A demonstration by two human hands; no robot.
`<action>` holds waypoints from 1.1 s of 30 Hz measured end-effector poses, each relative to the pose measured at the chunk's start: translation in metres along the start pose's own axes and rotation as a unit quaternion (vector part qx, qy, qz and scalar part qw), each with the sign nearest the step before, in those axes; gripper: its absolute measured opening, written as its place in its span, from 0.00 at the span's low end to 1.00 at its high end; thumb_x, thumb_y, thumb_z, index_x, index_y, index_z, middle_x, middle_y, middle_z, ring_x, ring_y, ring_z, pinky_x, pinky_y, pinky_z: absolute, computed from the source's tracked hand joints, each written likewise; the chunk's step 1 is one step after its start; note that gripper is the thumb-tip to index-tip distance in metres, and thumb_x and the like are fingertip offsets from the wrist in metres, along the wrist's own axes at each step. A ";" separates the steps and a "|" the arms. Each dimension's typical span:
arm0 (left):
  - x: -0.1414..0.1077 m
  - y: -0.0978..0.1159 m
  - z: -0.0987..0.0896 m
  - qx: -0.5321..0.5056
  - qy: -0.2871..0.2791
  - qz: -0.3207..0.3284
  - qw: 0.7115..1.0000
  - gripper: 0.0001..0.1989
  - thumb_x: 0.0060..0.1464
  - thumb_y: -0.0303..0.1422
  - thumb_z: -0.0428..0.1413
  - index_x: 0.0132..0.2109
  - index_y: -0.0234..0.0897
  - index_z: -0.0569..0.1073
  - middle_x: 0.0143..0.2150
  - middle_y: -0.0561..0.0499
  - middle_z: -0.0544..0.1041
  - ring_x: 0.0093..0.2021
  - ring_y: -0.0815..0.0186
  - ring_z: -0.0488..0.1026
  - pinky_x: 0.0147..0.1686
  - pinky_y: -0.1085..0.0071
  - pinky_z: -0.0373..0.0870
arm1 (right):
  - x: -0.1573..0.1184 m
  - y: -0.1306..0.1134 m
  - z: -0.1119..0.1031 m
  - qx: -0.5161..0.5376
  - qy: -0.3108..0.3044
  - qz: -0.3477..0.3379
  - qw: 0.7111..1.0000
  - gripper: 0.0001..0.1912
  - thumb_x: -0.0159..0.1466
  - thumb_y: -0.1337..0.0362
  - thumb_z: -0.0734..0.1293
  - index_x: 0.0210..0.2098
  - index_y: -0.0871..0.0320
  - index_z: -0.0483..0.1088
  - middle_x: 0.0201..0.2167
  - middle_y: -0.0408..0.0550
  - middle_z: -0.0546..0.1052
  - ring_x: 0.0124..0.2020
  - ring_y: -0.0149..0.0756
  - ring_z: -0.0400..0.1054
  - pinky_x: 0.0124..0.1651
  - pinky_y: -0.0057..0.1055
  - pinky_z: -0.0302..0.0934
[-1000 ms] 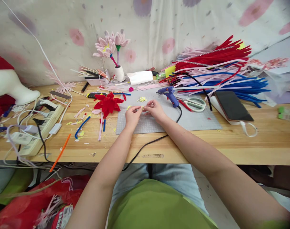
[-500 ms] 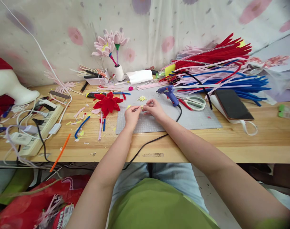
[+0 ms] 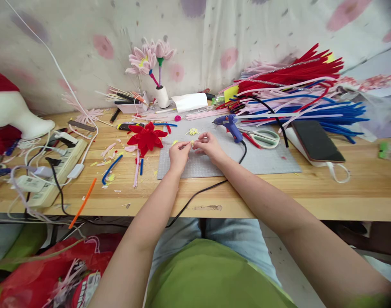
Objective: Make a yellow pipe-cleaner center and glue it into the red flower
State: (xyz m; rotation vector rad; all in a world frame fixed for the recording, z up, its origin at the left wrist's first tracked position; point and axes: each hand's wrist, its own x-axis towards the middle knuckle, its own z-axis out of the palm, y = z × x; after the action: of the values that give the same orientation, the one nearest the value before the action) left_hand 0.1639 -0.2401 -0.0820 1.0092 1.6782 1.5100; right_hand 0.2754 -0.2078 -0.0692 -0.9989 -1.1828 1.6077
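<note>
Over the grey cutting mat (image 3: 262,164), my left hand (image 3: 179,156) and my right hand (image 3: 209,146) meet at the fingertips. Between them is a small pale yellow piece (image 3: 192,143), too small to make out fully. Both hands have thumb and forefinger pinched on it. Just beyond lies a yellow frilled tuft (image 3: 192,131) on the mat. A red fuzzy flower (image 3: 147,137) rests left of my left hand. To the right of my right hand lies a blue hot glue gun (image 3: 230,127), its black cord running down across the table.
Green-handled scissors (image 3: 262,139) and a phone (image 3: 317,141) lie on the right. Behind them are piled pipe cleaners (image 3: 291,94). A white vase (image 3: 162,97) holds pink flowers. On the left are a power strip (image 3: 58,171), cables, scraps and an orange pipe cleaner (image 3: 82,203).
The view has shifted slightly. Both hands stay over the mat with their fingertips together on the yellow piece; the right fingers have shifted only a little.
</note>
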 end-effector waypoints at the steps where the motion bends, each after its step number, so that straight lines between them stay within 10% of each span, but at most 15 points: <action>1: 0.000 0.000 0.000 0.002 -0.002 0.001 1.000 0.08 0.42 0.32 0.57 0.31 0.35 0.78 0.28 0.52 0.74 0.23 0.74 0.65 0.15 0.80 0.57 | 0.000 0.000 0.000 -0.002 0.003 0.000 1.000 0.21 0.44 0.66 0.70 0.32 0.56 0.55 0.22 0.35 0.70 0.25 0.27 0.68 0.26 0.25 0.63; 16: 0.002 -0.001 -0.006 0.042 -0.031 0.077 0.996 0.09 0.45 0.32 0.55 0.33 0.37 0.79 0.39 0.47 0.75 0.29 0.72 0.68 0.21 0.78 0.61 | 0.007 0.001 -0.005 -0.011 0.020 -0.008 1.000 0.22 0.43 0.63 0.71 0.30 0.56 0.55 0.20 0.34 0.68 0.22 0.26 0.67 0.26 0.25 0.62; 33: 0.000 0.018 -0.011 -0.039 -0.106 -0.065 0.991 0.11 0.41 0.38 0.59 0.28 0.33 0.77 0.31 0.47 0.76 0.27 0.72 0.66 0.18 0.79 0.57 | 0.006 -0.002 -0.015 -0.120 -0.070 -0.042 0.989 0.18 0.44 0.64 0.71 0.29 0.57 0.57 0.18 0.35 0.68 0.20 0.24 0.62 0.23 0.24 0.59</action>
State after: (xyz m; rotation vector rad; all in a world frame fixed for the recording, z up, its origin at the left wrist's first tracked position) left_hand 0.1565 -0.2452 -0.0630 0.9638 1.4938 1.3240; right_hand 0.2886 -0.1981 -0.0713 -0.9839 -1.5227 1.5124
